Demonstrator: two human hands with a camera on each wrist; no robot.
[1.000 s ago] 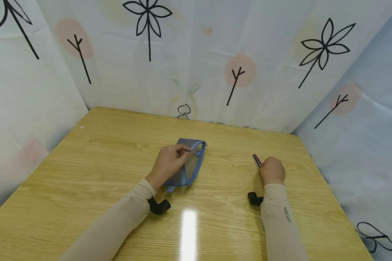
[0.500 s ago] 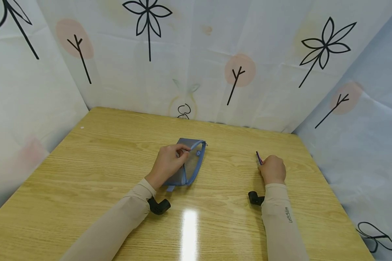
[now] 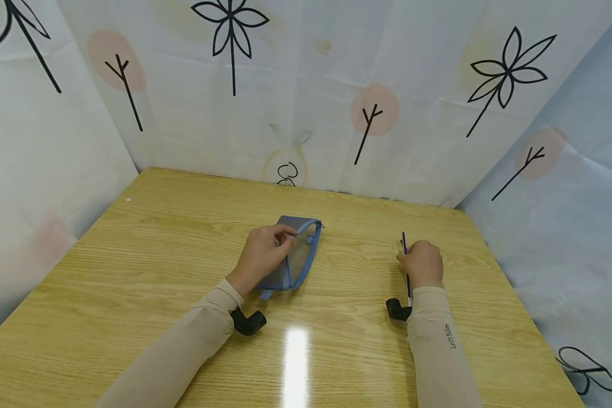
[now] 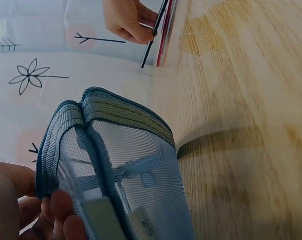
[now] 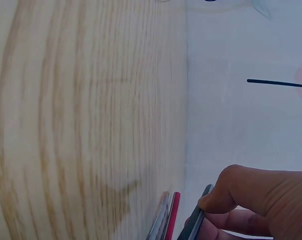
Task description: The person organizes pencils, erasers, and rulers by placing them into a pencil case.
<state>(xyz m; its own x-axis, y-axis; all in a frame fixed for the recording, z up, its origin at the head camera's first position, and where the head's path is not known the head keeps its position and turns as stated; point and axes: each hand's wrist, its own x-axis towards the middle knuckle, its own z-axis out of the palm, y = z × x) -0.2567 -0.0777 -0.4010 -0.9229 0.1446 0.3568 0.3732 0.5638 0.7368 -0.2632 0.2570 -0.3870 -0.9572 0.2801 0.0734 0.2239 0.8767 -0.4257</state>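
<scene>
A blue mesh zip pouch (image 3: 274,279) lies on the table with its zipped mouth gaping toward the right. My left hand (image 3: 259,258) pinches the upper edge of that mouth between thumb and fingers; the left wrist view shows the translucent mesh side (image 4: 146,170) close up. Farther right, my right hand (image 3: 424,264) pinches a dark pen (image 4: 151,47) between thumb and fingers, tilted just above the tabletop. Beside it are a red pen (image 5: 174,212) and a clear, silvery pen (image 5: 160,217), low by the table. The palm hides part of the pens in the head view.
The wooden table (image 3: 183,226) reaches back to a white curtain (image 3: 306,68) printed with flowers and trees, which also hangs at both sides. A black wrist-camera mount (image 3: 248,323) sits on the left wrist, another mount (image 3: 399,310) on the right. A small white speck (image 3: 128,199) lies at the back left.
The dark pen in my right hand has swung to point straighter away from me, and its tip reaches farther back. That hand has shifted slightly. My left hand and the pouch stay put.
</scene>
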